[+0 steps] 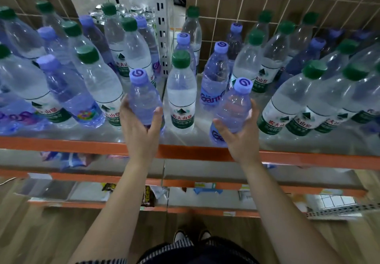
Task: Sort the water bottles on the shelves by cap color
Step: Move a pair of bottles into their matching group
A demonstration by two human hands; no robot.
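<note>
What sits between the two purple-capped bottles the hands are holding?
In the head view, one upright green-capped bottle stands on the shelf between the left purple-capped bottle, gripped by the left hand, and the right purple-capped bottle, gripped by the right hand.

Mixed green-capped, purple-capped bottles (181, 91) on shelf (82, 147)

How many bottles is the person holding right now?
2. One purple-capped bottle in the left hand, a second purple-capped bottle in the right hand, both at the shelf front.
</note>
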